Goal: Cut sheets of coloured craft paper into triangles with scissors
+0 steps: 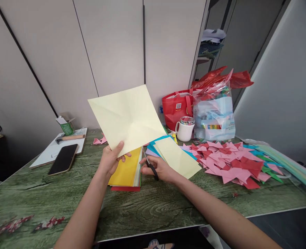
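My left hand (110,158) pinches the lower corner of a pale yellow creased square sheet (127,117) and holds it upright above the table. My right hand (160,169) is closed around black-handled scissors (150,166), whose blades point up toward the sheet's bottom edge. Below the hands lies a stack of coloured paper (125,173) with yellow on top. A second pale yellow piece (177,157) rests on blue sheets just right of my right hand.
A heap of pink, red and green folded paper triangles (233,162) covers the right of the green wood-grain table (64,200). A white mug (185,129), red bag (176,107) and plastic bags stand behind. A phone (63,159), hammer and small box lie left.
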The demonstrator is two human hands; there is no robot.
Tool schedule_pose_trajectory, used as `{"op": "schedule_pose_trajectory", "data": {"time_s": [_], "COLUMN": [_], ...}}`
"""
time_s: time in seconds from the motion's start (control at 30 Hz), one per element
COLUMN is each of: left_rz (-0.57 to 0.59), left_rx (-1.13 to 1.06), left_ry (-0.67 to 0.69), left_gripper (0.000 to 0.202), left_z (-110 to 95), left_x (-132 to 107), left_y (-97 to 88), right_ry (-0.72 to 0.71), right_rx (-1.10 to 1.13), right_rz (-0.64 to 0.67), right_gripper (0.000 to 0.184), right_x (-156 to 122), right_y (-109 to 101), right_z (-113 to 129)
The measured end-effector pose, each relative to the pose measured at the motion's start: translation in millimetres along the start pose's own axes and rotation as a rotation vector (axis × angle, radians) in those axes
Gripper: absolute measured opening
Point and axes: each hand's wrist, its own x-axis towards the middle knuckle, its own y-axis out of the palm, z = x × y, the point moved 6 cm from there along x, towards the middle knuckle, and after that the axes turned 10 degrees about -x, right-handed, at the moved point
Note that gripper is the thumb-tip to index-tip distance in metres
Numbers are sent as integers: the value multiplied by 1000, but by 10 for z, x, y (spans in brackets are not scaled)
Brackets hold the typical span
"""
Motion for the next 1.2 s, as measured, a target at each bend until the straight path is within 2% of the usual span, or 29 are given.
{"op": "schedule_pose_trajectory", "data": {"time_s": [0.37,1.2], "left_rz": [117,119], "left_rx": [58,63], "left_ry": [-27,-35], "left_gripper": [28,29], "left_z": [42,60], "left_x": [-55,-48], "left_y": [135,133], "right_ry": [-83,-99], "right_rx": [21,-20], "right_rz": [-78,-88], "right_gripper": [41,40], "right_x": [-11,-22], "right_y": [-42,-31], "right_z": [83,143]}}
